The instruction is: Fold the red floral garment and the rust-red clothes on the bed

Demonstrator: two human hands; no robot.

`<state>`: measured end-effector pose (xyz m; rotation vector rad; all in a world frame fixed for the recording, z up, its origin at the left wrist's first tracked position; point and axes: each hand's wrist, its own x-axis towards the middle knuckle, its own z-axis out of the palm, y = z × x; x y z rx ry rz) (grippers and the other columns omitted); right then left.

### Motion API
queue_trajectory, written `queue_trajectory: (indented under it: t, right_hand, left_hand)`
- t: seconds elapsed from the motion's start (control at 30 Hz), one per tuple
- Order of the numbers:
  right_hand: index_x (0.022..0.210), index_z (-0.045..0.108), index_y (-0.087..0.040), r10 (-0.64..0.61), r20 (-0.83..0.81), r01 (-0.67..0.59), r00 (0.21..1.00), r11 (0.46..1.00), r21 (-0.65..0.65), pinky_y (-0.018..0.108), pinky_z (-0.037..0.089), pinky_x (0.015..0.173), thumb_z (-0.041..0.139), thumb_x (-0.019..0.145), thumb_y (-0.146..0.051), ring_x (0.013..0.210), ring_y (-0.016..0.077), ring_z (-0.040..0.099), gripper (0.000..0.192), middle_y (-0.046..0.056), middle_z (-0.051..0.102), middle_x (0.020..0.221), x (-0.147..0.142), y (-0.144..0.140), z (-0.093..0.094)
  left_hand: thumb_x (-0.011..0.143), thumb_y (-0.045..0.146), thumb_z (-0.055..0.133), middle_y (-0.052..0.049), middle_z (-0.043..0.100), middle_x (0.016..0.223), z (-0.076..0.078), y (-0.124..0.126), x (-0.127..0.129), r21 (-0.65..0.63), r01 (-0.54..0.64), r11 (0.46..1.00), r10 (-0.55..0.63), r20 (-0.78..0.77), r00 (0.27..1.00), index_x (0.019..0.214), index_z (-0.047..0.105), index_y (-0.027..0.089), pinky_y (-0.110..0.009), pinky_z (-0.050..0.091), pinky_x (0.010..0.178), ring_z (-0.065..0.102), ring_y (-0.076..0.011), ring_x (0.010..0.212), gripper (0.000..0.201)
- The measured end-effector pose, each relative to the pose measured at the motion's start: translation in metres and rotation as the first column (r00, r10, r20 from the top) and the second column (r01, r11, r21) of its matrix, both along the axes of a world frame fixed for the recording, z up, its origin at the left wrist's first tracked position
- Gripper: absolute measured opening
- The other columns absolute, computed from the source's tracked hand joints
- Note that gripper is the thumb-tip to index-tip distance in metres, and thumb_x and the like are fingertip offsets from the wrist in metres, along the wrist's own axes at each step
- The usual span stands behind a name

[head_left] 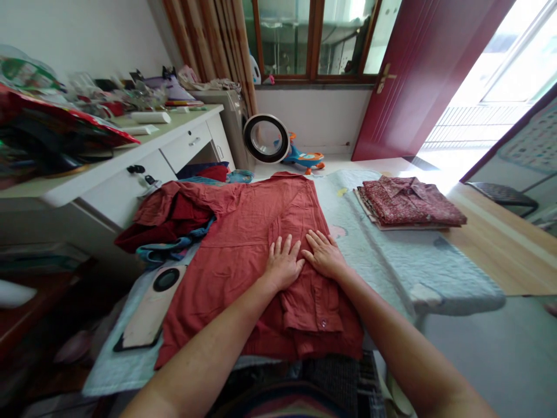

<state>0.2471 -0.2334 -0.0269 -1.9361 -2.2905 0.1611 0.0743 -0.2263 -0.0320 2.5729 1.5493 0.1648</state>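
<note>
A rust-red long-sleeved shirt (235,255) is spread over a pale blue padded cloth (391,267). One sleeve is folded inward along the shirt's right side, its buttoned cuff near the bottom hem. The other sleeve stretches out to the left. My left hand (282,264) lies flat on the shirt beside the folded sleeve, fingers spread. Close by, my right hand (324,255) presses flat on that sleeve near the shirt's right edge. Neither hand grips anything.
Folded patterned shirts (413,203) are stacked at the right. A phone (150,305) lies left of the red shirt, with crumpled clothes (174,226) above it. A cluttered white desk (183,145) stands at left; a washing machine with its round door (266,138) open is behind.
</note>
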Motion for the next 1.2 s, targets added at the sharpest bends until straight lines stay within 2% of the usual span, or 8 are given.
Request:
queue_trajectory:
  t: [0.2, 0.33, 0.4, 0.5, 0.63, 0.77, 0.93, 1.2]
  right_hand:
    - [0.152, 0.031, -0.019, -0.087, 0.013, 0.087, 0.996, 0.995, -0.048, 0.050, 0.014, 0.117, 0.027, 0.098, -0.055, 0.148, 0.0234, 0.016, 0.065, 0.006, 0.023, 0.161, 0.018, 0.001, 0.000]
    - [0.151, 0.033, -0.018, -0.161, 0.027, 0.162, 0.987, 0.985, -0.055, 0.052, 0.015, 0.116, 0.028, 0.099, -0.048, 0.147, 0.0264, 0.017, 0.060, 0.008, 0.023, 0.161, 0.027, -0.007, 0.005]
    - [0.147, 0.039, -0.017, -0.188, 0.022, 0.188, 0.982, 0.982, -0.005, 0.052, 0.016, 0.115, 0.033, 0.098, -0.043, 0.147, 0.0291, 0.019, 0.056, 0.009, 0.026, 0.160, 0.027, -0.015, 0.010]
    - [0.139, 0.049, -0.017, -0.153, -0.035, 0.156, 0.988, 0.983, 0.100, 0.045, 0.019, 0.116, 0.037, 0.097, -0.032, 0.141, 0.0265, 0.030, 0.047, 0.011, 0.037, 0.154, 0.018, -0.033, 0.017]
    - [0.130, 0.058, -0.021, -0.043, -0.093, 0.052, 0.995, 0.993, 0.104, 0.039, 0.024, 0.114, 0.037, 0.097, -0.028, 0.128, 0.0212, 0.047, 0.040, 0.009, 0.054, 0.141, 0.003, -0.055, 0.014]
    - [0.139, 0.050, -0.024, -0.060, -0.077, 0.064, 0.995, 0.997, 0.052, 0.046, 0.018, 0.116, 0.032, 0.099, -0.031, 0.138, 0.0207, 0.038, 0.045, 0.005, 0.044, 0.151, 0.004, -0.065, 0.005]
    - [0.149, 0.037, -0.023, -0.084, -0.038, 0.083, 0.996, 0.996, -0.018, 0.053, 0.013, 0.117, 0.030, 0.100, -0.036, 0.147, 0.0215, 0.020, 0.051, 0.003, 0.029, 0.159, 0.015, -0.068, 0.003]
    - [0.150, 0.035, -0.023, -0.103, -0.019, 0.102, 0.994, 0.994, -0.043, 0.049, 0.014, 0.118, 0.027, 0.099, -0.032, 0.148, 0.0198, 0.019, 0.053, 0.002, 0.023, 0.160, 0.019, -0.070, 0.006]
  left_hand:
    - [0.091, 0.064, 0.040, -0.009, 0.022, 0.162, 0.000, 0.001, -0.002, -0.005, -0.037, 0.999, 0.037, 0.015, 0.999, 0.151, 0.032, 0.030, -0.053, 0.017, 0.118, 0.016, -0.0372, 0.148, 0.070]
    - [0.094, 0.061, 0.035, -0.016, 0.022, 0.160, 0.009, 0.003, -0.006, -0.093, -0.040, 0.995, 0.041, 0.012, 0.999, 0.153, 0.029, 0.023, -0.051, 0.019, 0.117, 0.016, -0.0365, 0.148, 0.071]
    - [0.096, 0.055, 0.035, -0.018, 0.022, 0.160, 0.015, 0.000, -0.007, -0.122, -0.052, 0.991, 0.053, 0.010, 0.999, 0.152, 0.029, 0.018, -0.050, 0.021, 0.117, 0.018, -0.0351, 0.148, 0.068]
    - [0.096, 0.047, 0.039, -0.017, 0.020, 0.161, 0.022, -0.014, -0.007, -0.046, 0.024, 0.999, -0.023, 0.035, 0.999, 0.150, 0.033, 0.014, -0.047, 0.021, 0.118, 0.015, -0.0310, 0.149, 0.063]
    - [0.095, 0.050, 0.041, -0.015, 0.025, 0.160, 0.017, -0.035, -0.005, -0.052, 0.157, 0.986, -0.155, 0.042, 0.987, 0.148, 0.037, 0.015, -0.046, 0.023, 0.119, 0.018, -0.0296, 0.148, 0.064]
    - [0.091, 0.057, 0.043, -0.014, 0.022, 0.161, 0.008, -0.045, -0.007, -0.059, 0.136, 0.989, -0.135, 0.020, 0.991, 0.150, 0.035, 0.016, -0.047, 0.020, 0.119, 0.015, -0.0331, 0.149, 0.072]
    - [0.089, 0.065, 0.042, -0.014, 0.018, 0.162, 0.007, -0.046, -0.010, -0.049, 0.112, 0.993, -0.112, 0.002, 0.994, 0.151, 0.032, 0.017, -0.048, 0.018, 0.120, 0.013, -0.0350, 0.149, 0.080]
    - [0.086, 0.075, 0.032, -0.015, 0.015, 0.162, 0.009, -0.048, -0.012, -0.075, 0.105, 0.992, -0.105, 0.004, 0.995, 0.152, 0.029, 0.015, -0.048, 0.017, 0.119, 0.010, -0.0348, 0.149, 0.089]
